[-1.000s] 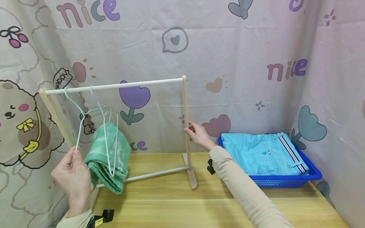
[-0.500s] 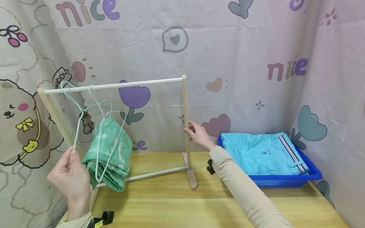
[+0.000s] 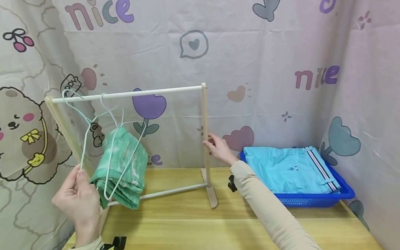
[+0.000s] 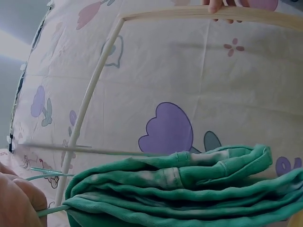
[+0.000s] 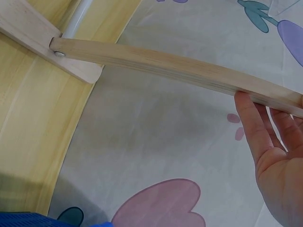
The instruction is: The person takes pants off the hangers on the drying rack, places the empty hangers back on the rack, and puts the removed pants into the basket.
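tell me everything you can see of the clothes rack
The clothes rack stands upright on the table, its pale, wood-looking posts and feet joined by white top and bottom rails. A white hanger hooks over the top rail; the right grip pinches the right post; green cloth partly hides the bottom rail.

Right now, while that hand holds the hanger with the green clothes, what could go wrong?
The green hanger might drop: its hook rises above the white bar, so it may slip if the left hand lets go.
The white hanger overlaps the green clothes in the head view, so they could tangle.
The rack could wobble if the right hand releases the wooden post during a tug.
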{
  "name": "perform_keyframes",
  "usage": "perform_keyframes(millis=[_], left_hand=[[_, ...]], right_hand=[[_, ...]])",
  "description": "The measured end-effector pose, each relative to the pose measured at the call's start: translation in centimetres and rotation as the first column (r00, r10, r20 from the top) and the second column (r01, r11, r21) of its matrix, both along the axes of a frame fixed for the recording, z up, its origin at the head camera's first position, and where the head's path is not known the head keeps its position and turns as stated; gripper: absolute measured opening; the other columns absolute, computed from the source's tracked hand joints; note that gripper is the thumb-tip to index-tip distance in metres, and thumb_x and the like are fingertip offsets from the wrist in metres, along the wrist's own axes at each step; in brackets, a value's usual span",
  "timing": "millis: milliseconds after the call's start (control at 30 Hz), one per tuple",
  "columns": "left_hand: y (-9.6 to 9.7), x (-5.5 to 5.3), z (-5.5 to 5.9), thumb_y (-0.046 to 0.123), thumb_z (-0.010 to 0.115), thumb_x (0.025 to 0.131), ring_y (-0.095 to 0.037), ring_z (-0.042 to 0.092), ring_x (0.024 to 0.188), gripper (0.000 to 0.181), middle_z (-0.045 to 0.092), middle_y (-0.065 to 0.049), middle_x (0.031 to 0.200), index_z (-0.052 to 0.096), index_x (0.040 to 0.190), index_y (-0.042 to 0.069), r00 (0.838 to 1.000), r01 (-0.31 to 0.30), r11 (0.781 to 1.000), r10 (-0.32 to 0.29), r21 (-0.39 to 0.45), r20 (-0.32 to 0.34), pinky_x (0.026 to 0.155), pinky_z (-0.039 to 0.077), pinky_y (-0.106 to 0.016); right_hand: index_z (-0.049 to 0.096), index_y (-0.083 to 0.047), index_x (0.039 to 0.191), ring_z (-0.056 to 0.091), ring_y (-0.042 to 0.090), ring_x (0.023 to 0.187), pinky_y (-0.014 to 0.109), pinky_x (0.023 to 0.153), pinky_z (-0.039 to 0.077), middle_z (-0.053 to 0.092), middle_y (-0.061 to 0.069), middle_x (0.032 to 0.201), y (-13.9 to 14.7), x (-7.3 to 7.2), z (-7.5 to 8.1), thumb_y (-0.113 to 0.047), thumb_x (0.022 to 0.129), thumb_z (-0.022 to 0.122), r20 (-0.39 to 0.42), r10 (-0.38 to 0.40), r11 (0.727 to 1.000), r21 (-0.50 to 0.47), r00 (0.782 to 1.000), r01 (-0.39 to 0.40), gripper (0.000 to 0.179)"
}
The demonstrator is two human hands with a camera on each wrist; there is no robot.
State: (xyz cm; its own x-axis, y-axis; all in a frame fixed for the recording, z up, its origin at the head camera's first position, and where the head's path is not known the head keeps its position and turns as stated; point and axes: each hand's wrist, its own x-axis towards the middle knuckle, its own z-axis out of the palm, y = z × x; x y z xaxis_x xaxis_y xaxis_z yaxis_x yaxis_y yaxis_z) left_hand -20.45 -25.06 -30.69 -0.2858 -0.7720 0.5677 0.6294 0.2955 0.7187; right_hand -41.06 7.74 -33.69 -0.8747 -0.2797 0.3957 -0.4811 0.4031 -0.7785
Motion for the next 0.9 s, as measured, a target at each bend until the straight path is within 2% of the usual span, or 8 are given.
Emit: perform_keyframes(millis=[100, 233, 367, 567, 733, 833, 900], left_hand=[[0.3, 0.1, -0.4, 0.003, 0.058, 0.096, -0.001, 0.035, 0.037, 0.020, 0.050, 0.005, 0.050, 0.074, 0.105, -0.004, 1.000, 0.004, 1.000, -0.004, 0.009, -0.003, 0.037, 0.023, -0.014], [0.6, 0.1, -1.0, 0.006, 0.059, 0.096, 0.001, 0.035, 0.038, 0.021, 0.054, 0.007, 0.052, 0.073, 0.107, -0.005, 1.000, -0.004, 1.000, 0.003, 0.003, 0.031, 0.037, 0.025, -0.013], [0.7, -0.1, -1.3, 0.005, 0.060, 0.095, 0.000, 0.034, 0.040, 0.021, 0.060, 0.006, 0.059, 0.072, 0.107, -0.007, 0.999, 0.045, 0.998, -0.045, 0.042, 0.011, 0.039, 0.026, -0.013], [1.1, -0.3, -1.2, 0.005, 0.061, 0.095, -0.001, 0.033, 0.038, 0.019, 0.055, 0.003, 0.054, 0.074, 0.106, -0.004, 0.993, 0.122, 0.988, -0.121, 0.092, -0.016, 0.038, 0.024, -0.015], [1.7, -0.3, -0.9, 0.006, 0.060, 0.095, -0.001, 0.034, 0.035, 0.017, 0.051, 0.003, 0.052, 0.074, 0.102, -0.001, 0.983, 0.184, 0.971, -0.179, 0.151, -0.044, 0.034, 0.022, -0.016], [2.1, -0.3, -0.9, 0.008, 0.058, 0.097, -0.003, 0.033, 0.032, 0.020, 0.045, 0.003, 0.048, 0.073, 0.106, -0.003, 0.973, 0.231, 0.961, -0.229, 0.152, -0.034, 0.031, 0.022, -0.017], [2.3, -0.3, -0.9, 0.009, 0.057, 0.098, -0.004, 0.032, 0.030, 0.023, 0.043, 0.003, 0.046, 0.070, 0.111, -0.005, 0.966, 0.258, 0.955, -0.258, 0.145, -0.021, 0.030, 0.021, -0.017]], right_hand=[[0.047, -0.009, 0.143, 0.061, 0.034, 0.118, 0.045, 0.081, 0.059, 0.064, 0.019, 0.127, 0.0, -0.2, 0.0, -0.024, 0.103, 0.051, -0.006, 0.001, 1.000, 0.015, 1.000, -0.001, 0.043], [0.048, -0.008, 0.142, 0.061, 0.035, 0.118, 0.046, 0.082, 0.058, 0.064, 0.019, 0.127, -0.1, -0.2, 0.1, -0.023, 0.103, 0.050, -0.011, 0.003, 1.000, 0.019, 1.000, -0.003, 0.042], [0.048, -0.006, 0.141, 0.062, 0.034, 0.116, 0.045, 0.080, 0.059, 0.065, 0.018, 0.125, -0.2, -0.1, 0.1, -0.023, 0.103, 0.050, -0.025, -0.008, 1.000, 0.023, 1.000, 0.008, 0.041], [0.056, -0.009, 0.132, 0.066, 0.029, 0.107, 0.037, 0.075, 0.060, 0.069, 0.015, 0.117, -0.2, 0.5, -0.1, -0.026, 0.103, 0.051, -0.042, -0.050, 0.998, 0.024, 0.998, 0.051, 0.034], [0.061, -0.007, 0.131, 0.068, 0.027, 0.103, 0.033, 0.074, 0.060, 0.071, 0.014, 0.115, -0.2, 0.6, -0.6, -0.028, 0.099, 0.059, -0.049, -0.088, 0.996, -0.028, 0.995, 0.087, 0.038], [0.065, -0.006, 0.125, 0.071, 0.023, 0.093, 0.029, 0.070, 0.059, 0.072, 0.012, 0.107, -0.3, 0.6, -1.0, -0.031, 0.095, 0.066, -0.119, -0.158, 0.986, -0.064, 0.980, 0.152, 0.039], [0.068, -0.007, 0.113, 0.070, 0.019, 0.085, 0.026, 0.068, 0.057, 0.072, 0.009, 0.097, -0.5, 0.6, -1.3, -0.031, 0.092, 0.070, -0.189, -0.221, 0.973, -0.102, 0.957, 0.205, 0.032]])
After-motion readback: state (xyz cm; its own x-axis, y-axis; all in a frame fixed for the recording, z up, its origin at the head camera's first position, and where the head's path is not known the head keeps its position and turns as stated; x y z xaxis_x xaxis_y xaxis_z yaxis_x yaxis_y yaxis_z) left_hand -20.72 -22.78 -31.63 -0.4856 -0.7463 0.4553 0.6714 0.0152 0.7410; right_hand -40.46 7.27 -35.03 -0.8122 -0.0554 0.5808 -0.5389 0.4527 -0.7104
